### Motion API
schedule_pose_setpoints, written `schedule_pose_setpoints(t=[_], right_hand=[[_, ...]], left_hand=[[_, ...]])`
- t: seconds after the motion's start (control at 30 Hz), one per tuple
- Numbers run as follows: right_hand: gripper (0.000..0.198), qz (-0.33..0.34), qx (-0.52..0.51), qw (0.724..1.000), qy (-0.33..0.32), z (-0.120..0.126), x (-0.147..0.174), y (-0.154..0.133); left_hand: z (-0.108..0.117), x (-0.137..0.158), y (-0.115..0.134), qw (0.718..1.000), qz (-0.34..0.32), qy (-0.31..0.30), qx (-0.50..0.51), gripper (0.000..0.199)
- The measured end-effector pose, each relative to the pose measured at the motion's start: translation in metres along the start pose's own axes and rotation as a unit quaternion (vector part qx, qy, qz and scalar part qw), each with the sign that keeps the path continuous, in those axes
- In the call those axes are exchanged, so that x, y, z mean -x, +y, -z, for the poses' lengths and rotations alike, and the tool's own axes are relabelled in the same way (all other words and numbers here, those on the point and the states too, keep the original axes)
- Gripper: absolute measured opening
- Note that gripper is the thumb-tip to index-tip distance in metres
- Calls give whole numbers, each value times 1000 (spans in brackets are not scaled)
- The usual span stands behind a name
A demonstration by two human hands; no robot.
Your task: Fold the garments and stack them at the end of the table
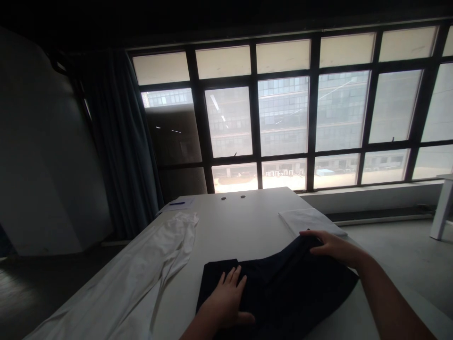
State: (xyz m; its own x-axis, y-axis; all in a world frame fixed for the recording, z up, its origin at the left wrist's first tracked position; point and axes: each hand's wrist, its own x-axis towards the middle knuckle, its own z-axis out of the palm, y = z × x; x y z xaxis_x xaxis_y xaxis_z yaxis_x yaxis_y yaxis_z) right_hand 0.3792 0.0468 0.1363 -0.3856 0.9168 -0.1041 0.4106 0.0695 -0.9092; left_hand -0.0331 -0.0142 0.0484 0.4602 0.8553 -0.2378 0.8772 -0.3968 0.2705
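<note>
A dark navy garment [283,288] lies on the white table [240,226] in front of me; its exact kind cannot be made out. My left hand [226,297] rests flat on its left part, fingers spread. At the upper right corner, my right hand [327,248] has the cloth between thumb and fingers, and the fabric there is raised from the table. Just beyond my right hand lies a folded white cloth [307,219]. A crumpled white garment [141,274] stretches along the table's left side, apart from my left hand.
A blue pen [177,203] lies on paper [186,206] at the far left corner. Two round cable holes [223,198] sit near the far edge. Behind are large windows [283,118] and a blue curtain [120,141]. Another white table [442,208] stands at right.
</note>
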Motion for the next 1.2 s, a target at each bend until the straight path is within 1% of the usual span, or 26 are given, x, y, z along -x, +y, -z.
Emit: schedule_pose_setpoints(t=[0.1, 0.17, 0.27, 0.37, 0.43, 0.5, 0.57, 0.63, 0.73, 0.83, 0.9, 0.97, 1.03, 1.13, 1.2], right_hand=[[76, 32, 10, 999, -7, -2, 9, -20], [77, 50, 16, 999, -11, -5, 14, -31], [77, 78, 14, 997, -28, -10, 21, -45], [77, 106, 4, 993, -43, -18, 24, -57], [77, 116, 9, 992, -45, -22, 24, -62], [76, 120, 29, 991, -43, -27, 23, -65], [76, 120, 44, 991, -43, -30, 22, -67], [75, 119, 33, 991, -48, -31, 21, -67], [75, 129, -4, 990, -54, -31, 21, -67], [77, 131, -16, 990, -43, -31, 19, -64], [78, 124, -16, 991, -38, -30, 16, -62], [80, 119, -16, 992, -38, -28, 13, -59], [82, 120, -14, 992, -34, -24, 14, -58], [82, 126, -21, 992, -24, -19, 19, -61], [81, 134, -31, 990, -25, -17, 23, -64]], left_hand=[[10, 6, 19, 998, -38, 41, 18, 99], [14, 4, 33, 995, -76, 51, 40, 100], [10, -9, 46, 992, -108, 37, 50, 124], [-4, -32, 46, 990, -130, 33, 39, 143], [-13, -48, 40, 991, -130, 23, 36, 151], [-16, -61, 35, 993, -114, -1, 32, 156], [-13, -70, 31, 995, -90, -25, 29, 159], [-7, -77, 31, 996, -71, -31, 35, 159], [0, -87, 35, 996, -59, -28, 60, 160], [-2, -98, 42, 994, -49, -53, 78, 163], [-4, -103, 48, 994, -59, -61, 76, 162], [-3, -102, 54, 993, -81, -45, 70, 158], [1, -95, 61, 993, -96, -23, 64, 155], [7, -74, 71, 992, -116, 18, 53, 148], [8, -60, 80, 990, -124, 24, 55, 145]])
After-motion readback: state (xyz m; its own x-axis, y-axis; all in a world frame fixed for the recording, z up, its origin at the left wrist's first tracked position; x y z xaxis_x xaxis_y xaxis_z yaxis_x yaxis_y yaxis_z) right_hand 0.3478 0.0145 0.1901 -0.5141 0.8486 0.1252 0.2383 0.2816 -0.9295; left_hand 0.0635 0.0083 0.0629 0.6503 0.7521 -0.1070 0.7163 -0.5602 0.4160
